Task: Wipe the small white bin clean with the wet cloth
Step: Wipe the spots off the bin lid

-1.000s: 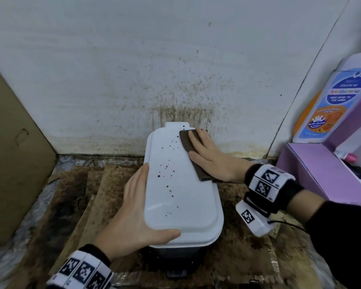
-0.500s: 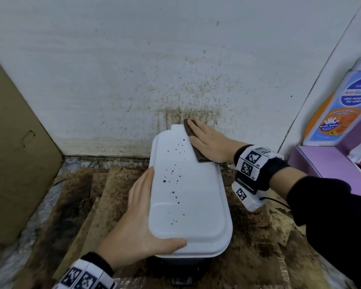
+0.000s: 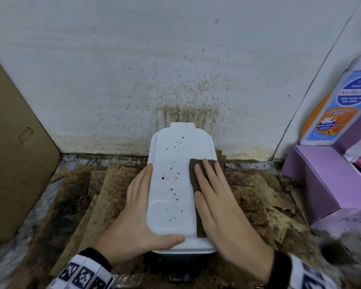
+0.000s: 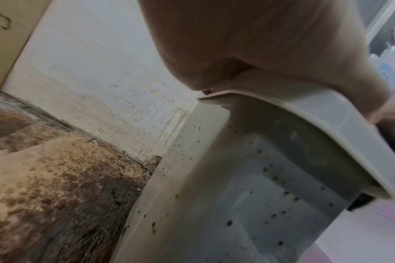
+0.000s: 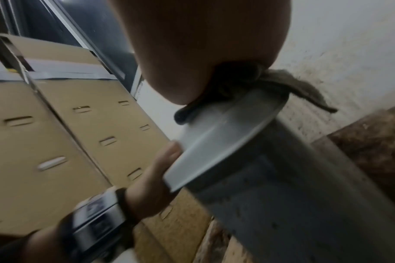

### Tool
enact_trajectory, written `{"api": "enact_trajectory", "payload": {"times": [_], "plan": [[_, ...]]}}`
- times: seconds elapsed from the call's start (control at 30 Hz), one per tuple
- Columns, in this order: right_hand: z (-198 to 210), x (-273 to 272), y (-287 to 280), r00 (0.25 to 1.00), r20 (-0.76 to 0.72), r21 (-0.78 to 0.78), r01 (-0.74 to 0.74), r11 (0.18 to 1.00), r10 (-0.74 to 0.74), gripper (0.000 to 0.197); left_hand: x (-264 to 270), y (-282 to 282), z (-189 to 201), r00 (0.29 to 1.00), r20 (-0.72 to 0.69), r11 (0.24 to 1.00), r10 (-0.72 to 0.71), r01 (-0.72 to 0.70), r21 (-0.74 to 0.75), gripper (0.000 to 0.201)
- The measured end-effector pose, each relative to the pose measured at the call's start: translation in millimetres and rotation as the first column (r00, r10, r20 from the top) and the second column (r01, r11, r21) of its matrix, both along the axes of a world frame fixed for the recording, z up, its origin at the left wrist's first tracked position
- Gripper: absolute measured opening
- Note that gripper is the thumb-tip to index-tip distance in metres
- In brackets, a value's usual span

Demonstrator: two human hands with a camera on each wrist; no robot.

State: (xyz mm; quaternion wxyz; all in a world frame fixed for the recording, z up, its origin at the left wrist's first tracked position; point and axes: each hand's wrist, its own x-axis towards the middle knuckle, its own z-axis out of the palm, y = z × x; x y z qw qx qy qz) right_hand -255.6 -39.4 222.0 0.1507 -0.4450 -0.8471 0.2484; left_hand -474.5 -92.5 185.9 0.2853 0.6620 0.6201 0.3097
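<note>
Right hand [image 3: 221,205]: flat, fingers straight and together, pressing a brown cloth [image 3: 193,170] onto the right side of the bin's lid [image 3: 171,207].
Left hand [image 3: 138,217]: fingers straight along the lid's left edge, thumb laid across its near edge.
Small white bin [image 4: 248,204]: closed, brown-spotted, standing on stained cardboard [image 3: 104,195] against the far wall [image 3: 133,80].
Right side: purple box [image 3: 317,178], wash bottle [image 3: 338,105].

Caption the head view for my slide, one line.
Left hand steadies the spotted white bin while the right hand presses a brown cloth flat on its lid's right side.
</note>
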Motion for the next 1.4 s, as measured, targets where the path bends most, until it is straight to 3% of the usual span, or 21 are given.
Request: {"api": "enact_trajectory", "payload": {"times": [0.13, 0.2, 0.33, 0.5, 0.67, 0.8, 0.93, 1.03, 1.2, 1.3, 1.4], "plan": [[2, 0, -7, 1.0, 0.014, -0.029, -0.006, 1.0, 0.006, 0.06, -1, 0, -2, 1.0, 0.003, 1.0, 0.008, -0.008, 0.002, 0.153], [10, -2, 15, 0.998, 0.028, -0.031, -0.058, 0.998, 0.059, 0.06, -2, 1, -1, 1.0, 0.016, 1.0, 0.006, -0.006, 0.015, 0.151], [27, -11, 94, 0.951, 0.228, -0.043, -0.205, 0.978, 0.209, 0.056, -1, 0, 1, 1.0, 0.025, 1.0, 0.002, -0.003, 0.016, 0.147], [33, -39, 158, 0.951, 0.278, -0.091, -0.118, 0.989, 0.139, 0.059, -3, 2, 1, 1.0, 0.023, 1.0, 0.002, -0.002, 0.005, 0.149], [32, -47, 174, 0.964, 0.237, -0.092, -0.101, 0.991, 0.121, 0.059, -5, 2, 2, 0.999, 0.033, 1.0, -0.009, 0.01, -0.024, 0.151], [28, -40, 164, 0.969, 0.227, -0.07, -0.086, 0.994, 0.1, 0.058, -5, 2, 5, 0.999, 0.044, 0.998, -0.023, 0.026, -0.057, 0.153], [10, -31, 137, 0.978, 0.194, 0.142, -0.106, 0.984, 0.077, 0.057, -5, 1, 5, 0.999, 0.026, 0.998, -0.023, 0.024, -0.051, 0.154], [9, -15, 87, 0.959, 0.254, 0.09, -0.151, 0.984, 0.124, 0.058, -4, 1, 4, 1.0, 0.022, 0.999, -0.018, 0.019, -0.049, 0.154], [0, 1, -13, 0.984, 0.175, 0.081, -0.051, 0.995, 0.036, 0.061, -2, -1, 2, 1.0, 0.017, 1.0, -0.014, 0.014, -0.021, 0.154], [1, 0, -34, 0.985, 0.172, 0.026, 0.016, 1.0, -0.02, 0.064, -2, -1, 0, 1.0, 0.01, 1.0, -0.007, 0.007, -0.012, 0.153], [-3, 2, -14, 0.978, 0.209, 0.116, -0.05, 0.992, 0.025, 0.064, -3, 0, 1, 1.0, 0.001, 1.0, -0.002, 0.002, -0.016, 0.153]]}}
